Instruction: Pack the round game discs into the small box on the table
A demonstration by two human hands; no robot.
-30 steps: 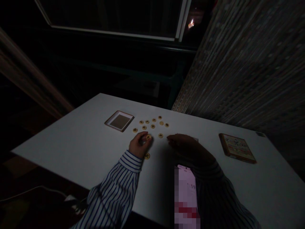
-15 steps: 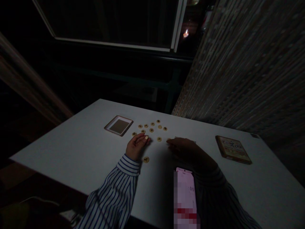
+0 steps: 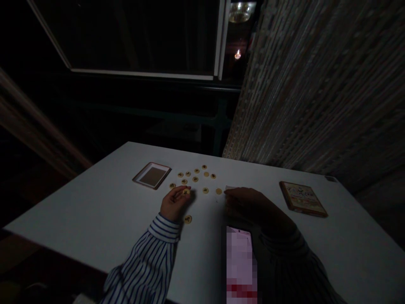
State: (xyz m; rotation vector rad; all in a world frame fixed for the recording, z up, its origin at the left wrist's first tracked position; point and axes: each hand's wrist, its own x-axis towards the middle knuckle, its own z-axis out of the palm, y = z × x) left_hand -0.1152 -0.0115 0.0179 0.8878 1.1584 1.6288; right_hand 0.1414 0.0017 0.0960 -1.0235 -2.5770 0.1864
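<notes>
Between its fingertips my left hand [image 3: 173,204] holds a round wooden piece [image 3: 186,192] with a dark character facing up. Several similar pieces lie spread on the white table beyond it, one of them a marked disc [image 3: 205,190]. Another marked piece [image 3: 187,219] rests beside my left wrist. My right hand [image 3: 249,204] is just right of a plain-faced disc [image 3: 219,191], with its fingers drawn together. Shadow hides what those fingers may hold. Behind that hand, a pale flat item [image 3: 230,187] is partly covered.
An open shallow box [image 3: 152,175] sits at the table's left rear. At the right lies a decorated box [image 3: 303,198]. A lit phone [image 3: 241,261] is near the front edge, beside my right forearm. String curtains [image 3: 284,84] hang behind the table.
The piece in my left hand has turned so its marked face shows. The plain disc near my right fingertips is now uncovered, with a small gap between them. The whole view has shifted slightly.
</notes>
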